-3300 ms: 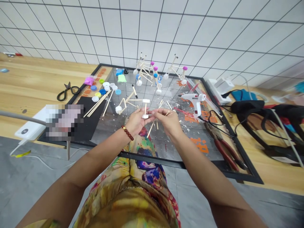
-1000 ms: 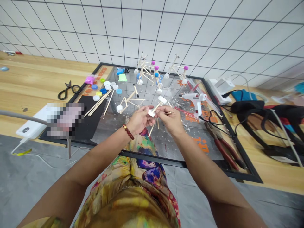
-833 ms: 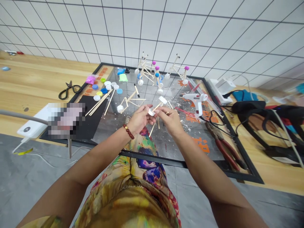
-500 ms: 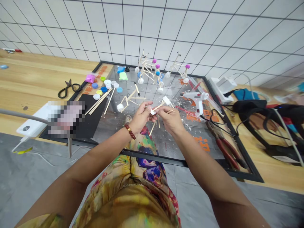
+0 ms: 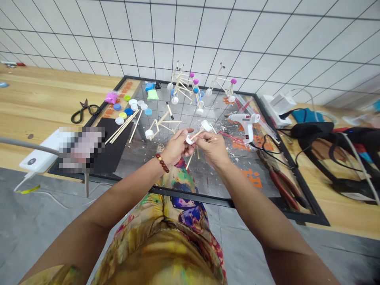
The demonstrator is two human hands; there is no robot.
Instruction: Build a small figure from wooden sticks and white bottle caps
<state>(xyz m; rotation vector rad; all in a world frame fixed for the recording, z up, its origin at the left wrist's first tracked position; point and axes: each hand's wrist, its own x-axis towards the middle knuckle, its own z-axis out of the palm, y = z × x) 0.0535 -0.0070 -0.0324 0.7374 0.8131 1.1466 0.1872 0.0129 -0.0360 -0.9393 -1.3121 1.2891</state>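
My left hand (image 5: 175, 149) is closed, its fingertips pinching a white bottle cap (image 5: 189, 140). Fingers of my right hand (image 5: 214, 148) are closed on a thin wooden stick (image 5: 197, 133) that reaches this cap. Another white cap (image 5: 207, 126) sits at the stick's far end, and more sticks stick out below my fingers, so the joints are partly hidden. Just left of my hands, a small stick frame (image 5: 160, 123) with a white cap wheel and a dark-tipped stick rests on the clear-covered board (image 5: 139, 158).
Several finished-looking stick bicycles (image 5: 185, 89) stand at the back. A white glue gun (image 5: 246, 123) and red-handled pliers (image 5: 283, 184) lie to the right. Leftward are bottle caps (image 5: 133, 103), loose sticks (image 5: 122, 128), scissors (image 5: 84, 111) and a white power bank (image 5: 38, 154).
The white cap between my hands shows slightly more and has shifted a little left. Both hands keep their grip; the whole view has moved slightly.
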